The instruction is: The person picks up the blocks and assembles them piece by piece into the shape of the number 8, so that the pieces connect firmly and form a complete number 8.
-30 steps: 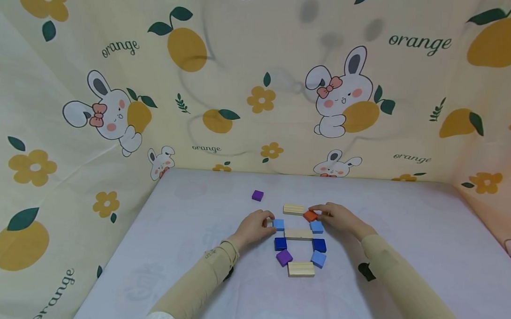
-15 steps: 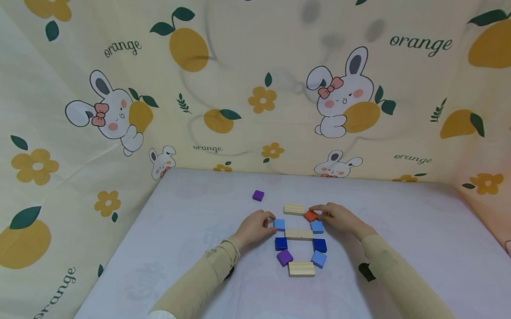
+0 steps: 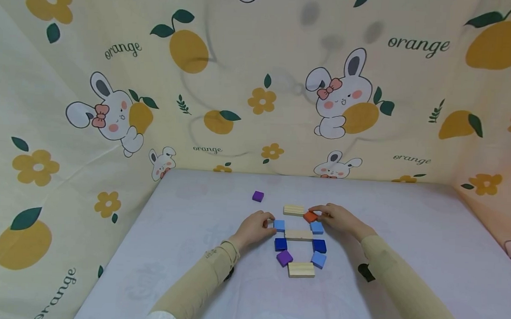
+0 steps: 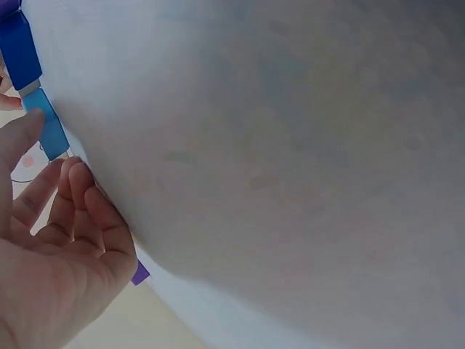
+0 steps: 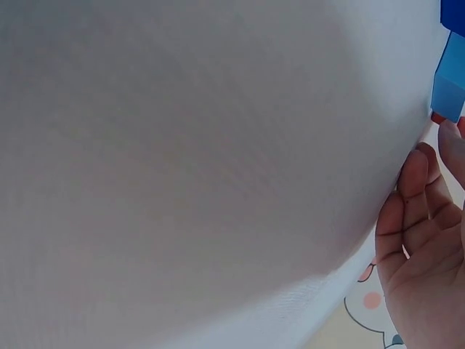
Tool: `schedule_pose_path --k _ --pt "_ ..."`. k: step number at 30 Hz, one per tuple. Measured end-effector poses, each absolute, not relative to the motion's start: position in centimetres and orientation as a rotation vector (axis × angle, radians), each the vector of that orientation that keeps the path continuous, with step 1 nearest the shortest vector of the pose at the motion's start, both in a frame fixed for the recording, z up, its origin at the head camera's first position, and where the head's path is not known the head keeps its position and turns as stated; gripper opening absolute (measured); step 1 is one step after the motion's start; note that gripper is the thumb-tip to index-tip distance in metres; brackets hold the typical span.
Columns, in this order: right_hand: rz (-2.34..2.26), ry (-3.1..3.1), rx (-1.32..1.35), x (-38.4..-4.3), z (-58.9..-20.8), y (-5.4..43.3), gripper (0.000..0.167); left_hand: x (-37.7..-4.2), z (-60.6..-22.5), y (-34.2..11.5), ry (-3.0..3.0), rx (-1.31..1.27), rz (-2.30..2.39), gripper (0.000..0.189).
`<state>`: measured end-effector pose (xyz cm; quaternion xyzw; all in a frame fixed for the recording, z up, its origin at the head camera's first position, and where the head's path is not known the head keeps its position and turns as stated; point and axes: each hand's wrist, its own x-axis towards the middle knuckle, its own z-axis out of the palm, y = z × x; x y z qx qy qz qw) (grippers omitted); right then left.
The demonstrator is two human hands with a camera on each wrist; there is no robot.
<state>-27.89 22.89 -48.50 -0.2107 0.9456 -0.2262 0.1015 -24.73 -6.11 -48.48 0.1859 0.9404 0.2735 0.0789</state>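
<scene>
Coloured blocks and pale wooden blocks lie in a figure-like outline on the table. My left hand (image 3: 255, 229) pinches the light blue block (image 3: 279, 225) at the outline's upper left; in the left wrist view, thumb and index finger are at the two ends of this light blue block (image 4: 47, 127). The right hand (image 3: 337, 217) holds the orange-red block (image 3: 310, 217) between thumb and index finger, beside the top wooden block (image 3: 293, 210). Just below it is another light blue block (image 3: 316, 228). In the right wrist view, the fingers hide most of the orange-red block (image 5: 439, 118).
Wooden blocks lie at the outline's middle (image 3: 298, 234) and bottom (image 3: 301, 270). Dark blue blocks (image 3: 280, 245), a purple block (image 3: 284, 258) and a light blue block (image 3: 318, 260) form its lower sides. A loose purple block (image 3: 258, 196) sits farther back, before the printed cloth backdrop (image 3: 241, 84).
</scene>
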Motion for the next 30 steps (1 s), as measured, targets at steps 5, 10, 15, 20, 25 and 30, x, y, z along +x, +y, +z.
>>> schedule_pose_path --k 5,10,15,20,25,30 --pt "-0.665 2.796 -0.651 -27.8 -48.5 22.9 0.034 -24.8 -48.6 -6.2 2.797 0.552 0.832 0.040" --pt "-0.648 2.802 -0.672 -27.7 -48.5 22.8 0.035 -25.1 -48.5 -6.7 2.734 0.573 0.874 0.042" --pt "-0.630 2.812 -0.654 -27.6 -48.5 22.8 0.036 -26.0 -48.0 -7.4 2.662 0.564 0.891 0.044" --pt "-0.634 2.807 -0.677 -27.5 -48.4 22.9 0.035 -27.2 -47.6 -7.8 2.746 0.466 0.884 0.042" --pt "-0.616 2.828 -0.692 -27.3 -48.3 22.9 0.035 -28.4 -47.2 -7.8 2.972 0.396 0.815 0.038" --pt "-0.593 2.842 -0.690 -27.2 -48.2 22.9 0.037 -29.6 -47.2 -7.6 3.101 0.318 0.711 0.041"
